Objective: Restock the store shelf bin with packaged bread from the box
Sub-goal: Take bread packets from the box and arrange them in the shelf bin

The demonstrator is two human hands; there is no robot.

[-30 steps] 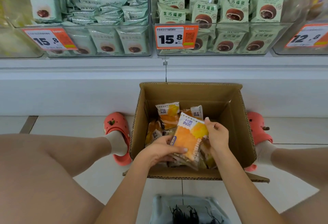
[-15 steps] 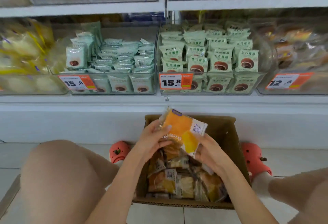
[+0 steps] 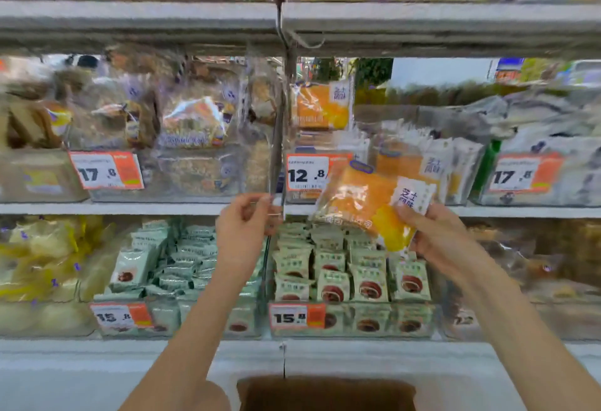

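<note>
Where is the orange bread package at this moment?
The orange bread package is right of centre in the head view, held by the right hand, in front of the 12.8 price tag, above the green packets.

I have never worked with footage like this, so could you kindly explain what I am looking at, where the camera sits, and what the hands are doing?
There is no machine here: a person wears one wide-angle camera on the head, so you look forward and down along their own arms. They face store shelves of clear bins with orange price tags. The right hand holds an orange packaged bread in front of the bin tagged 12.8, which holds similar orange packs. The left hand is raised at the shelf edge beside that bin, fingers curled; whether it pinches anything is too blurred to tell. Below are bins of green snack packs. At the bottom edge is the cardboard box.
</note>
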